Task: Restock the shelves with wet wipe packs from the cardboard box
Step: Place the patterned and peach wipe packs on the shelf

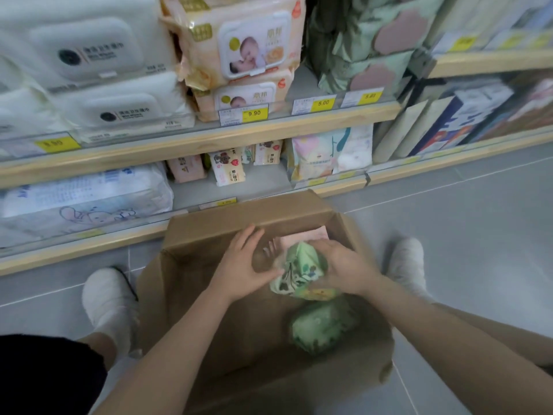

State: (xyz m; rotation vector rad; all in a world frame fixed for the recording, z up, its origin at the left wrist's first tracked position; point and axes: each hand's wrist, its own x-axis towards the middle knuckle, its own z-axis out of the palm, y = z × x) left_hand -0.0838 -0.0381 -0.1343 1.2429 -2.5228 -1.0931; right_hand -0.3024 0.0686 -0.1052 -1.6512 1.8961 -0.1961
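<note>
An open cardboard box point(209, 232) stands on the floor in front of the shelves. Over it, my right hand point(344, 268) grips a green wet wipe pack point(299, 271). My left hand point(239, 262) lies flat with straight fingers, its thumb touching the pack's left edge. Another green pack point(321, 327) lies in the box below, and a pink pack point(302, 236) lies at the box's far side. The lowest shelf point(209, 190) holds small pink and white wipe packs point(227, 166) with bare space in front of them.
The middle shelf point(194, 139) carries large white and peach wipe packs with yellow price tags. Green packs stack at the upper right. My feet in white shoes point(107, 301) stand on the grey tile floor either side of the box.
</note>
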